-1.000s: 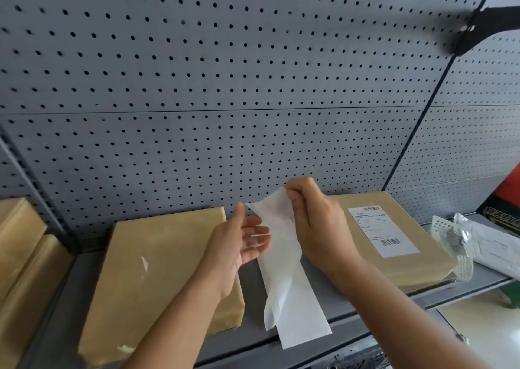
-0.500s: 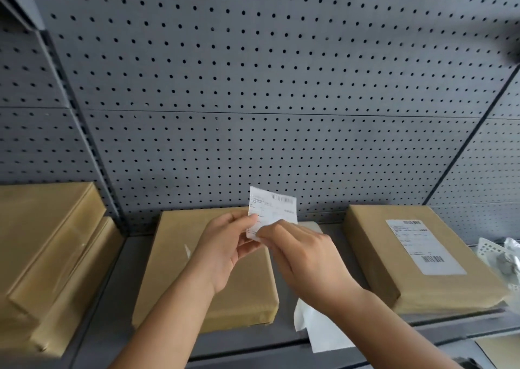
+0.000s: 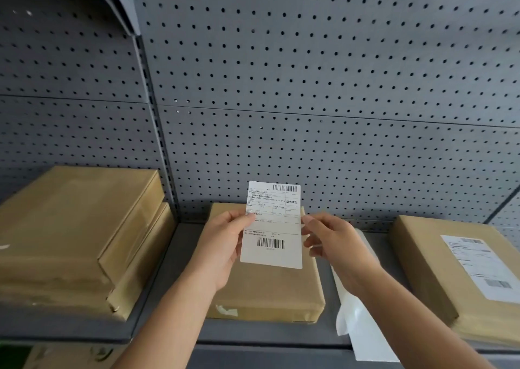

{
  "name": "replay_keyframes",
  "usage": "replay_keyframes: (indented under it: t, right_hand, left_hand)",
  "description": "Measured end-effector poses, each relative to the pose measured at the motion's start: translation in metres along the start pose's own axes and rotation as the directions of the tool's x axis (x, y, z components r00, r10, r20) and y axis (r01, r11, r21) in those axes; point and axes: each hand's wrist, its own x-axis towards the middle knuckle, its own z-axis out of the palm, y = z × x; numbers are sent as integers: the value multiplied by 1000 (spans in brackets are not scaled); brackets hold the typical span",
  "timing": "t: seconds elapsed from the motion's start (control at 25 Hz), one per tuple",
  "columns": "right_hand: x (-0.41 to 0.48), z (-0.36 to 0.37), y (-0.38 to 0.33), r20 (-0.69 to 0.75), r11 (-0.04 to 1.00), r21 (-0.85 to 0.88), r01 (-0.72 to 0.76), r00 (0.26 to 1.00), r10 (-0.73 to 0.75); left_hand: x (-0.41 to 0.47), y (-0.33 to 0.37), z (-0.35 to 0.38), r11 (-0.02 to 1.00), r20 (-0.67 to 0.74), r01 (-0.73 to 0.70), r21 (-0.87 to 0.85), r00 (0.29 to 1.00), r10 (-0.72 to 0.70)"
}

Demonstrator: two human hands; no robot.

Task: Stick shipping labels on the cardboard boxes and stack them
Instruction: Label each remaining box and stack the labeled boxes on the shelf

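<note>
A grey pegboard wall (image 3: 309, 73) rises behind a grey metal shelf (image 3: 281, 336). A slotted upright post (image 3: 155, 132) splits the wall into panels, and a curved grey bracket (image 3: 118, 3) juts out at the top left.

Label (image 3: 271, 225), held up: barcodes at top right and lower middle; characters "业务类型" at the right edge; other print too small to read. Second label (image 3: 478, 264), on right box (image 3: 419, 259): barcodes, text blurred.
</note>
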Motion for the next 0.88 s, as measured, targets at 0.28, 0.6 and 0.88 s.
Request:
replay_keyframes:
  t: [0.28, 0.6, 0.88]
  right_hand:
    - [9, 30, 7, 49, 999, 7, -36, 998, 36]
    - [26, 40, 20, 13, 985, -163, -63, 998, 66]
    - [39, 43, 30, -10, 948, -313, -66, 998, 66]
  left_hand:
    - [6, -9, -25, 998, -54, -1, 60, 999, 4]
    - [30, -30, -39, 949, -113, -24, 315, 992, 62]
    - [46, -39, -45, 717, -87, -110, 688, 969, 232]
